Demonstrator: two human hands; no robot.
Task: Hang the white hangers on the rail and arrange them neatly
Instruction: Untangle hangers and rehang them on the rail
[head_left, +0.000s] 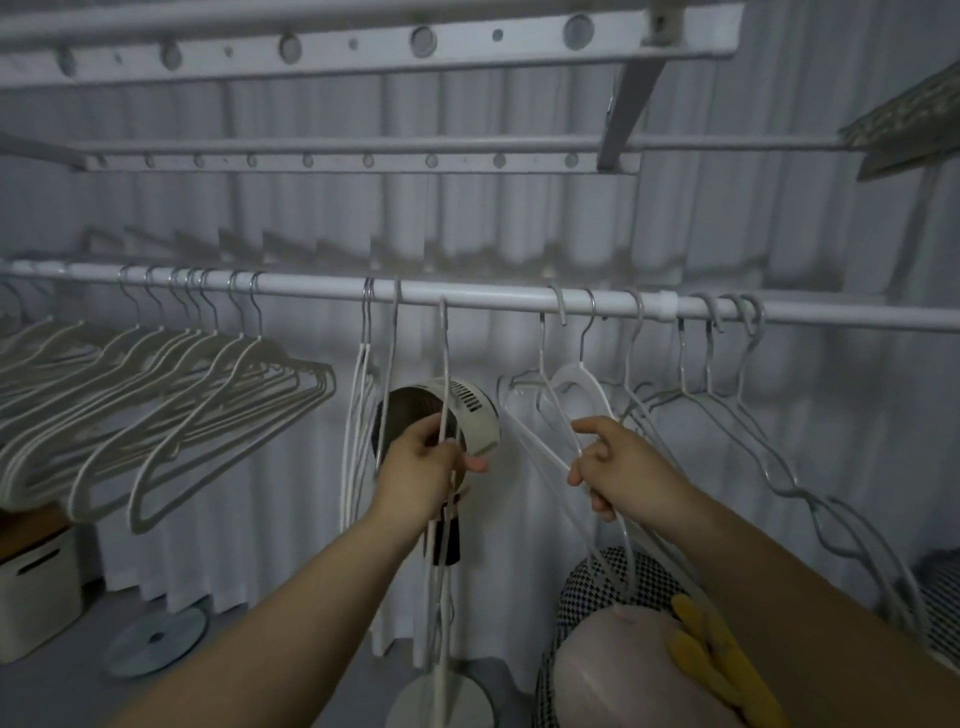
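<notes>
A white rail (467, 296) runs across the view. Several white hangers (171, 415) hang close together on its left part. My left hand (426, 467) pinches the thin side of a white hanger (444, 364) whose hook sits at the rail's underside near the middle. Two more hangers (361, 395) hang edge-on just left of it. My right hand (618, 467) grips the arm of another white hanger (563, 395) that hangs on the rail. Further right, several hangers (753, 426) hang unevenly, some tangled and slanting down.
A round fan head (467, 410) on a stand, with its base (447, 701), stands behind the middle hangers. A chequered basket (602, 577) holds a pink thing and a yellow one at the lower right. A white box (36, 597) sits at the left. Shelf bars run overhead.
</notes>
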